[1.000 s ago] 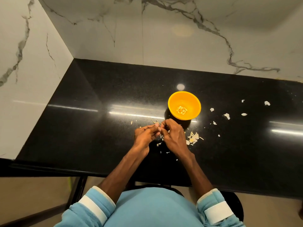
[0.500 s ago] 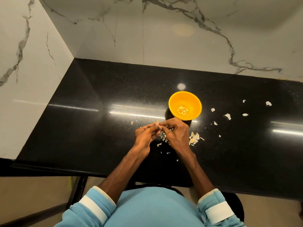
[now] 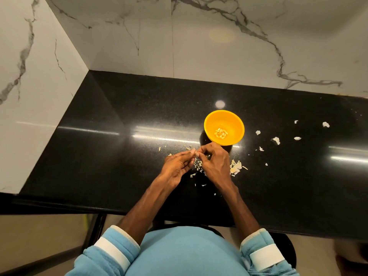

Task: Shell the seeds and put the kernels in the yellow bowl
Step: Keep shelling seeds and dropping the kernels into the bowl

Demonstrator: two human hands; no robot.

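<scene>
A yellow bowl stands on the black counter, holding a small heap of pale kernels. Just in front of it my left hand and my right hand meet fingertip to fingertip, both pinching a small seed that is mostly hidden between the fingers. Beneath and beside the hands lies a pile of pale shell bits.
Scattered shell fragments lie to the right of the bowl, out to the far right. Marble walls close the counter on the left and at the back. The counter's front edge runs just above my lap.
The fingertips of both hands have shifted slightly up and toward the bowl while working the seed. The bowl and the shells stay put.
</scene>
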